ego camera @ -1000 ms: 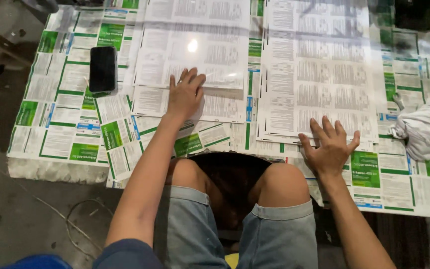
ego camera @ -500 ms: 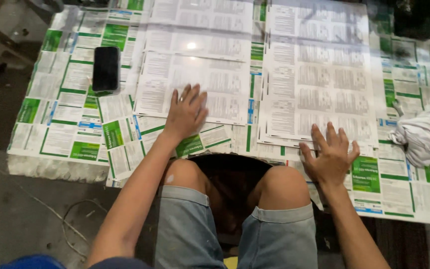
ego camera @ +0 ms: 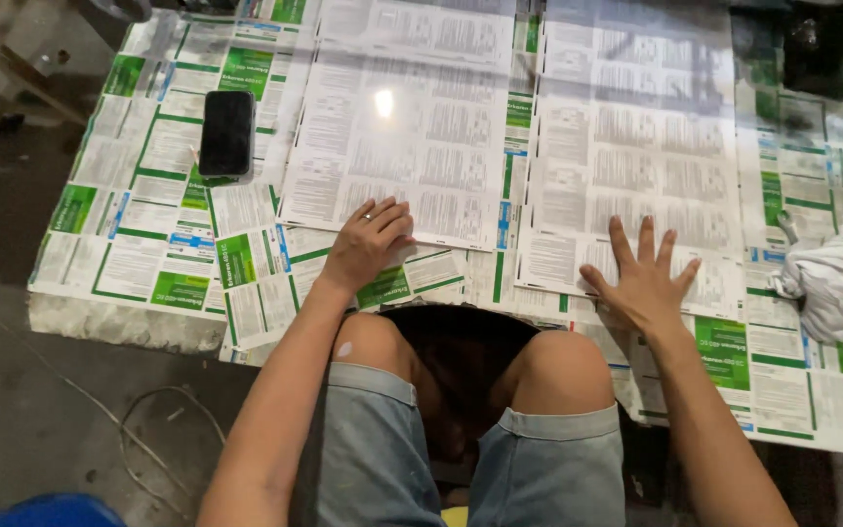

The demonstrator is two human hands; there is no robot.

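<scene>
Two printed sheets are pinned flat on the counter (ego camera: pixel 129 322): left hand (ego camera: pixel 368 244) pressing the left sheet (ego camera: pixel 407 127), right hand (ego camera: pixel 646 278) splayed open on the right sheet (ego camera: pixel 636 146), nothing gripped, smoothing apparently.

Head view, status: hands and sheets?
Left hand flat on left printed sheet. Right hand spread on right printed sheet. Black phone lies clear.

Both hands (ego camera: pixel 368 239) flat on printed sheets (ego camera: pixel 412 146)
</scene>
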